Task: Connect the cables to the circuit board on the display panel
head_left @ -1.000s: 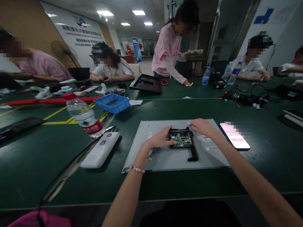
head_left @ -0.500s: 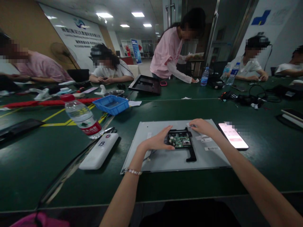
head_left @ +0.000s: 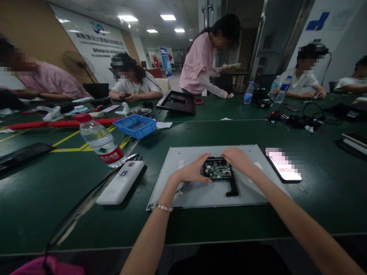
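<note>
A flat grey metal-backed panel [head_left: 202, 196] lies on the table in front of me. On its middle sits a black plastic frame [head_left: 234, 188] around a green circuit board [head_left: 217, 172]. My left hand [head_left: 192, 170] grips the frame's left side, thumb near the lower edge and fingers at the upper edge. At the frame's upper right corner, the bent fingers of my right hand [head_left: 236, 159] are closed on its edge; their tips are partly hidden. A thin cable with a small white connector [head_left: 180, 192] lies near my left wrist.
Left of the panel are a white power bank [head_left: 120, 184] and a tilted water bottle [head_left: 101, 143]. A blue tray [head_left: 139, 131] stands beyond them. A lit phone [head_left: 283, 166] lies at the panel's right. Across the table, a person in pink [head_left: 197, 57] stands leaning over.
My right hand has moved slightly left, onto the frame's upper right corner. My left hand stays in place. The standing person's arm has shifted left.
</note>
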A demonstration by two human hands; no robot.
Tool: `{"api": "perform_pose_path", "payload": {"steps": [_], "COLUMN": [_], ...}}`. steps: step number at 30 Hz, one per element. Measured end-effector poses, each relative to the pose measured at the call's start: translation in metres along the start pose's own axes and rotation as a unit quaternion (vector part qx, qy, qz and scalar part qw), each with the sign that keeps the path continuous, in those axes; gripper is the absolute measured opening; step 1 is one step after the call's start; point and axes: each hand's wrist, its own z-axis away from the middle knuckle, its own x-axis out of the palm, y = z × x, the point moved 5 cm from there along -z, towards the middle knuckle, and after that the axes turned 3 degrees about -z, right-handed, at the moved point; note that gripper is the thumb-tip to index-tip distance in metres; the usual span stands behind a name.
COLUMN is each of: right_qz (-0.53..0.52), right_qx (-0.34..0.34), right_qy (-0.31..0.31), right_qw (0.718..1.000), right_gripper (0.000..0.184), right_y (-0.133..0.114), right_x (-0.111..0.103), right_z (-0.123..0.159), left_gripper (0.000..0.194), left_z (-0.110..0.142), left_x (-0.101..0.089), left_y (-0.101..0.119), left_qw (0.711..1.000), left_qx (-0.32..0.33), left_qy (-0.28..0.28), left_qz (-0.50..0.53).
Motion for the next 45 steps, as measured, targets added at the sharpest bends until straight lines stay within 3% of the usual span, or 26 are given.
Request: {"api": "perform_pose_path", "payload": {"steps": [3,9,16,24,31,35,40,45], "right_qz": [-0.005,-0.064,-0.125,-0.172,-0.271,-0.306,-0.340,-0.436], "right_qx": [-0.008,-0.017,0.030,0.142,0.150,0.151,0.171,0.192], "right_qy": [-0.013,0.020,0.053,-0.034,-0.049,-0.043,-0.027,-0.026], "right_qw": [1.000,0.998,0.990,0.974,0.950,0.939,0.924,0.879], "right_gripper": [0.024,0.024,0.031,0.030,0.021,0.013,0.011,0.017], "right_y": [-0.005,-0.003,0.015,0.070,0.068,0.062,0.063,0.052], "right_x": [0.005,0.007,-0.012,-0.015,0.006,0.007,0.004,0.007], "right_z": [0.001,0.005,0.011,0.060,0.071,0.068,0.073,0.075], "left_gripper": [0.107,0.110,0.111,0.112,0.111,0.099,0.076,0.049], "left_z": [0.000,-0.002,-0.002,-0.001,-0.002,-0.004,-0.009,-0.014], "left_x": [0.001,0.003,0.004,0.002,0.005,0.004,0.007,0.014], "left_y": [-0.003,-0.005,-0.005,-0.002,0.004,0.016,0.037,0.058], "left_qw": [1.000,1.000,1.000,1.000,0.998,0.996,0.995,0.989], "left_qx": [-0.002,-0.008,-0.011,-0.006,-0.005,0.018,0.062,0.115], "left_qy": [-0.002,-0.008,-0.009,-0.019,0.017,0.049,0.050,0.063], "left_qz": [-0.005,-0.003,0.006,0.001,-0.063,-0.070,-0.066,-0.064]}}
